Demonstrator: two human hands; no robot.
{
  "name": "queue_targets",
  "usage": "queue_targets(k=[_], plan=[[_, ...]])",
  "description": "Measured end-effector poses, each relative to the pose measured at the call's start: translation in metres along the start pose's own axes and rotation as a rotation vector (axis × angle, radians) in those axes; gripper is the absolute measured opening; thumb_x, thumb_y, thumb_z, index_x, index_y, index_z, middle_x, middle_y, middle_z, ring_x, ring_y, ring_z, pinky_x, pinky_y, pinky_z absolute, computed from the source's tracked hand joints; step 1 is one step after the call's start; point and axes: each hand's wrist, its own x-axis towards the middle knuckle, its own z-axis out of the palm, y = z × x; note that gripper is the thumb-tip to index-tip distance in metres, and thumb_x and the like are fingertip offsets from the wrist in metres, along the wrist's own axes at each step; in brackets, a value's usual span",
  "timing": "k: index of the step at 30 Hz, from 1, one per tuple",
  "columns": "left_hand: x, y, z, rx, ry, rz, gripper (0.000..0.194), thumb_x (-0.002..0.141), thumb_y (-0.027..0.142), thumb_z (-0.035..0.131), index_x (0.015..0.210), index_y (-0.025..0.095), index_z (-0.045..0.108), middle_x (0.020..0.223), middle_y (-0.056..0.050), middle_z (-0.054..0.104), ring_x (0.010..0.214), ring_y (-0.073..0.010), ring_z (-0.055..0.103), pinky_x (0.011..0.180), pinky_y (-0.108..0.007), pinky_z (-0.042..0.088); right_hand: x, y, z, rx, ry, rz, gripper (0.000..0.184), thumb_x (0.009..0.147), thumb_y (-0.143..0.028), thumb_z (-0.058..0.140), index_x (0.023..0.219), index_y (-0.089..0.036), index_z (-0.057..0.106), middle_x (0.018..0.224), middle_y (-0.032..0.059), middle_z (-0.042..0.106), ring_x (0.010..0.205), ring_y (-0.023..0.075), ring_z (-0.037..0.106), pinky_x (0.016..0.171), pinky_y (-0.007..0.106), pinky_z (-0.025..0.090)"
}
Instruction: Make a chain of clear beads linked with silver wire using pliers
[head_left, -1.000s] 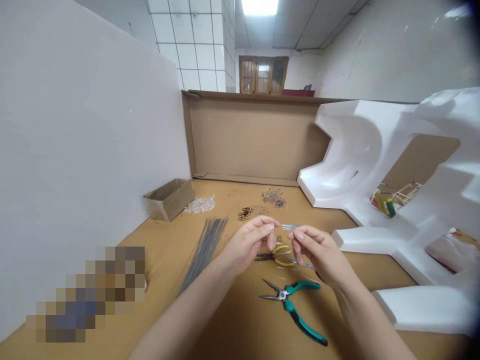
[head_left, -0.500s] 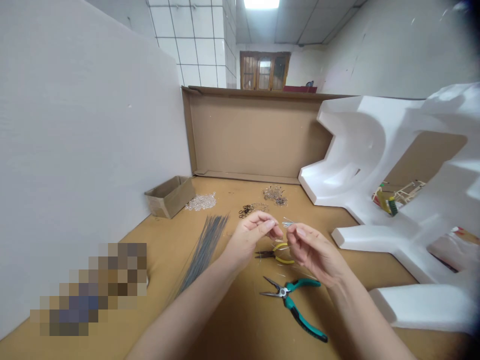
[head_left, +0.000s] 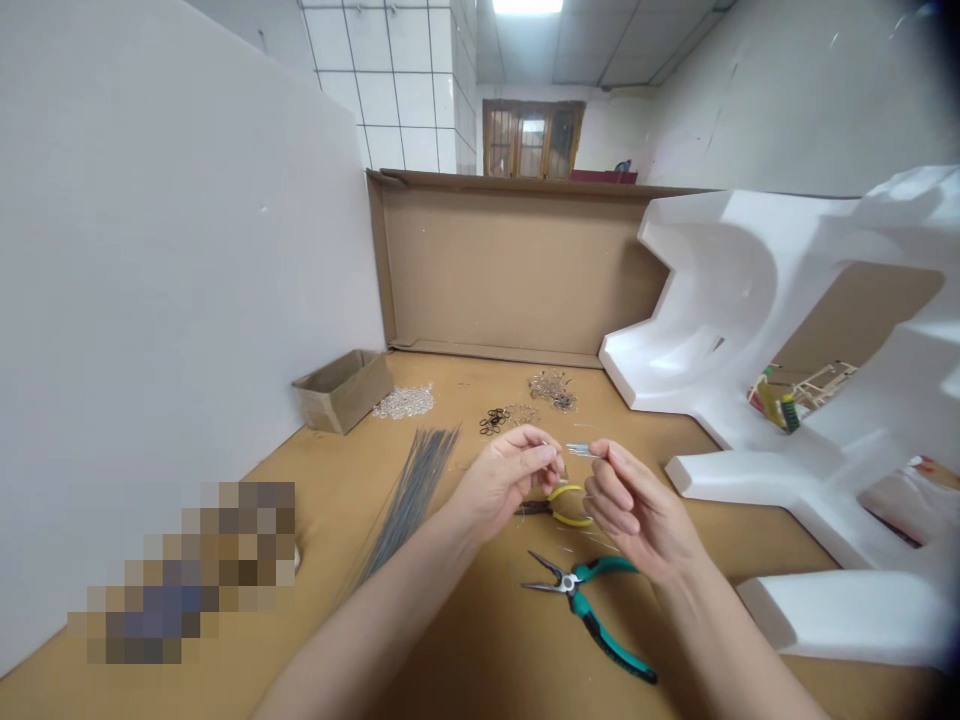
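My right hand (head_left: 634, 500) pinches a small bundle of short, silvery wire pieces (head_left: 580, 450), whose ends point left toward the other hand. Just across a narrow gap, my left hand (head_left: 517, 472) is closed, thumb against fingers; whatever sits in that pinch is too small to make out. Beneath both hands lie yellow-handled pliers (head_left: 571, 506), partly hidden. Nearer to me, teal-handled long-nose pliers (head_left: 600, 620) rest with their jaws apart. A sheaf of long grey wires (head_left: 411, 500) is spread beside my left forearm.
Behind the hands are black rings (head_left: 493, 421) and a pile of small wire pieces (head_left: 553, 388). Clear small bits (head_left: 405, 401) lie beside a cardboard box (head_left: 341, 392). White foam packing (head_left: 705, 475) borders the right side; a cardboard panel (head_left: 510, 265) stands at the back.
My right hand has shifted slightly right and turned, so more of the wire bundle shows. The left hand stays pinched, almost in place.
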Motion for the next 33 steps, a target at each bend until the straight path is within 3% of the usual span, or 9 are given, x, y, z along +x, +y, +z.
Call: queue_targets(k=[7, 13, 19, 28, 33], plan=[[-0.003, 0.0, 0.002, 0.017, -0.091, 0.042, 0.008, 0.07, 0.019, 0.063, 0.068, 0.014, 0.058, 0.072, -0.001, 0.051, 0.06, -0.0063, 0.046, 0.056, -0.02, 0.035, 0.001, -0.01, -0.006, -0.042, 0.009, -0.056, 0.013, 0.083, -0.031, 0.051, 0.086, -0.022, 0.059, 0.047, -0.0091, 0.024, 0.035, 0.0051, 0.016, 0.036, 0.019, 0.018], [-0.004, 0.0, 0.003, -0.072, -0.175, -0.127, 0.012, 0.068, 0.02, 0.065, 0.065, 0.013, 0.057, 0.073, -0.002, 0.048, 0.062, -0.007, 0.044, 0.056, -0.02, 0.035, 0.002, -0.014, -0.012, -0.053, 0.01, -0.072, 0.014, 0.082, -0.031, 0.052, 0.084, -0.02, 0.06, 0.045, -0.0094, 0.024, 0.035, 0.0052, 0.014, 0.036, 0.02, 0.016], [-0.003, 0.0, 0.002, 0.011, -0.094, -0.053, 0.009, 0.073, 0.02, 0.063, 0.077, 0.012, 0.061, 0.08, -0.004, 0.058, 0.067, -0.008, 0.052, 0.058, -0.02, 0.039, 0.003, -0.009, -0.01, 0.038, -0.027, -0.086, 0.014, 0.085, -0.026, 0.05, 0.087, -0.017, 0.06, 0.046, -0.0088, 0.03, 0.036, 0.0039, 0.018, 0.037, 0.019, 0.015], [-0.003, 0.0, 0.003, 0.021, -0.081, -0.08, 0.014, 0.074, 0.023, 0.062, 0.082, 0.013, 0.06, 0.083, -0.003, 0.061, 0.064, -0.0078, 0.056, 0.054, -0.019, 0.041, 0.005, -0.008, -0.012, 0.072, -0.004, -0.065, 0.016, 0.086, -0.026, 0.048, 0.088, -0.018, 0.062, 0.048, -0.0078, 0.032, 0.037, 0.0041, 0.021, 0.038, 0.019, 0.017], [0.0, -0.004, 0.0, 0.011, -0.068, -0.092, 0.013, 0.071, 0.02, 0.065, 0.079, 0.013, 0.058, 0.075, -0.002, 0.062, 0.059, -0.0059, 0.055, 0.053, -0.018, 0.04, 0.004, -0.009, -0.013, 0.114, -0.002, -0.037, 0.018, 0.086, -0.024, 0.046, 0.09, -0.018, 0.062, 0.048, -0.008, 0.029, 0.038, 0.0044, 0.018, 0.038, 0.019, 0.017]])
